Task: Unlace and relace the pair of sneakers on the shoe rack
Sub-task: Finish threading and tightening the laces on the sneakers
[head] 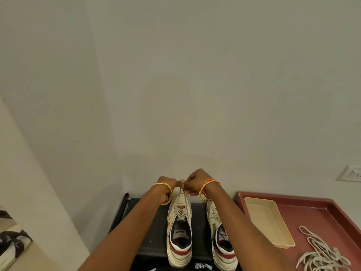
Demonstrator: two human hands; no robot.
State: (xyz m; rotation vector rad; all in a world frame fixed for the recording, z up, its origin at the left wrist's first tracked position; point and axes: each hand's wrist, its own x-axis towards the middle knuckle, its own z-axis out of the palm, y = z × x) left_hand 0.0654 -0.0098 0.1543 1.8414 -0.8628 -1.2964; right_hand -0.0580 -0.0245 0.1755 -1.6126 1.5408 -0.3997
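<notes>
Pinching lace ends (180,193), both hands (182,187) curl above left sneaker (179,227).

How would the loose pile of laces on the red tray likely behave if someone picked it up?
The loose laces would probably hang limp, since they lie in soft flat loops. They look tangled, so the pile may lift as one clump. They seem light for their bulk, and unlikely to roll on the red tray.
</notes>
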